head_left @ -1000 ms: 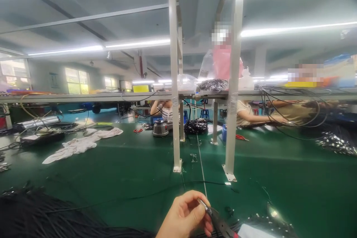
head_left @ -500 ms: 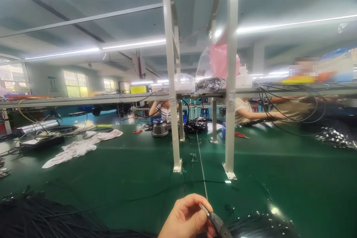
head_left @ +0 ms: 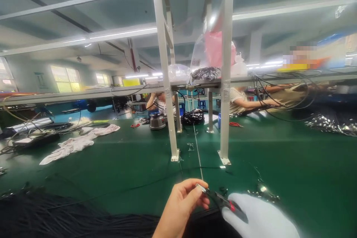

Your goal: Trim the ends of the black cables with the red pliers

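Observation:
My bare left hand pinches a cable connector, a small silver piece with a dark end, between thumb and forefinger. My right hand, in a white glove, is closed around pliers with red on the handles. The pliers' dark jaws point left toward the connector, close beside it; whether they touch is hard to see. Below both hands lies a dark mass of black cables. Small loose shiny pieces lie on the green table beyond the gloved hand.
White shelf posts stand bolted to the green table ahead. A white cloth lies left. Red-handled tools, a grey device and a coiled cable bundle sit farther back. Co-workers' arms show across the table.
My gloved right hand has come into view at the lower right with the pliers. My left hand still pinches the connector and appears slightly higher. The whole view has shifted slightly.

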`<control>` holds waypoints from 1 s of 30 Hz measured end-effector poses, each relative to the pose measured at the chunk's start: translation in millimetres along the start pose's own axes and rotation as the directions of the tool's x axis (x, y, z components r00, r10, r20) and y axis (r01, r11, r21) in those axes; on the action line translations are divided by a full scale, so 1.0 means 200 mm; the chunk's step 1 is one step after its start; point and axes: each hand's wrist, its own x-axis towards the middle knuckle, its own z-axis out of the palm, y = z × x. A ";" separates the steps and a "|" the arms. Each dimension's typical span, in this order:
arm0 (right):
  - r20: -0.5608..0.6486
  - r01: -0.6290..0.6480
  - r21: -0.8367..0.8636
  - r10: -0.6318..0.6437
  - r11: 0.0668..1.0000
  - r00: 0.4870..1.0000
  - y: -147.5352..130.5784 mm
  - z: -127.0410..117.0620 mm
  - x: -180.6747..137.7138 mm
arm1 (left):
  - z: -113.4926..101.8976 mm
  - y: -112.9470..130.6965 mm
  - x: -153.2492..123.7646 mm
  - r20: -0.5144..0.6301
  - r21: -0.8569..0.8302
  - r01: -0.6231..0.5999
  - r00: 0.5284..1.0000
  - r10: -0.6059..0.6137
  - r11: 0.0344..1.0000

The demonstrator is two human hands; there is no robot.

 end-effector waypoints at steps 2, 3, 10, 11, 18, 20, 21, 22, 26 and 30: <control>-0.144 0.076 -0.116 -0.092 0.990 0.985 0.01 0.02 0.00 | -0.01 0.00 0.00 0.003 0.042 0.001 1.000 -0.001 0.999; -0.209 0.115 -0.170 -0.150 0.979 0.966 0.02 0.02 -0.01 | -0.01 0.00 0.00 0.006 0.064 0.001 1.000 -0.001 0.998; -0.336 0.211 -0.416 -0.365 0.885 0.868 0.05 0.02 -0.02 | -0.02 0.02 0.00 0.050 0.181 -0.017 0.999 0.008 0.983; -0.331 0.223 -0.433 -0.384 0.873 0.862 0.05 0.01 -0.02 | -0.02 0.02 -0.01 0.055 0.204 -0.019 0.998 0.008 0.979; -0.364 0.199 -0.603 -0.488 0.773 0.793 0.04 -0.03 -0.01 | 0.01 0.05 -0.02 0.075 0.342 -0.045 0.997 0.020 0.938; -0.366 0.211 -0.635 -0.530 0.743 0.765 0.04 -0.05 -0.01 | 0.01 0.07 -0.02 0.071 0.363 -0.038 0.997 0.013 0.931; -0.368 0.202 -0.646 -0.533 0.736 0.762 0.04 -0.06 -0.01 | 0.01 0.07 -0.03 0.075 0.367 -0.037 0.997 0.010 0.929; -0.370 0.187 -0.655 -0.527 0.732 0.765 0.03 -0.06 -0.01 | 0.02 0.08 -0.03 0.080 0.370 -0.038 0.997 0.009 0.928; -0.346 0.142 -0.663 -0.469 0.735 0.812 0.02 -0.05 -0.04 | 0.02 0.08 -0.04 0.092 0.388 -0.047 0.996 0.012 0.921; -0.176 0.106 -0.451 -0.204 0.886 0.963 0.00 -0.02 -0.02 | 0.02 0.08 -0.04 0.110 0.356 -0.083 0.993 0.046 0.931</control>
